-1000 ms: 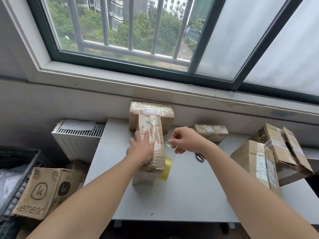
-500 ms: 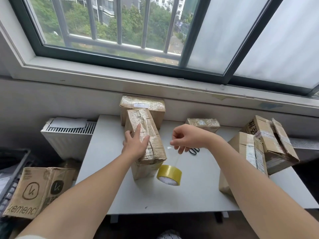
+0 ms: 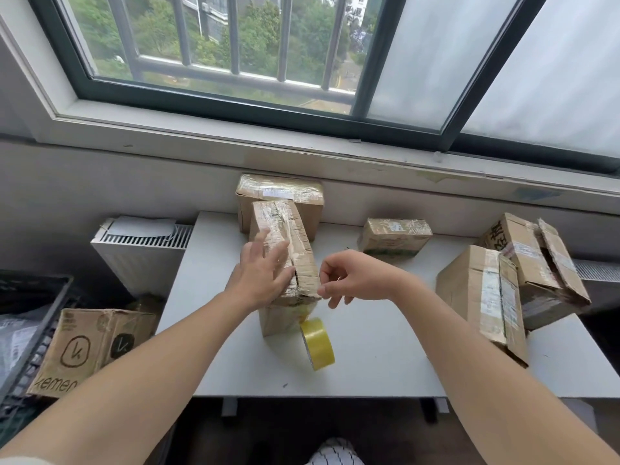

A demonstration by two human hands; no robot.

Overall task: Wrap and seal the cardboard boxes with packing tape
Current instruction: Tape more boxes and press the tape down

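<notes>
Here, taped box (image 3: 297, 243) under left hand (image 3: 263, 276); contents hidden; tape roll (image 3: 318, 345) beside.

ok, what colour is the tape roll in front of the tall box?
Translucent yellow. The roll of packing tape shows best in the head view.

White table (image 3: 385, 357) under barred window (image 3: 235, 45) w/ daylight, radiator (image 3: 141, 253) at left, grey wall (image 3: 100, 182)
</notes>
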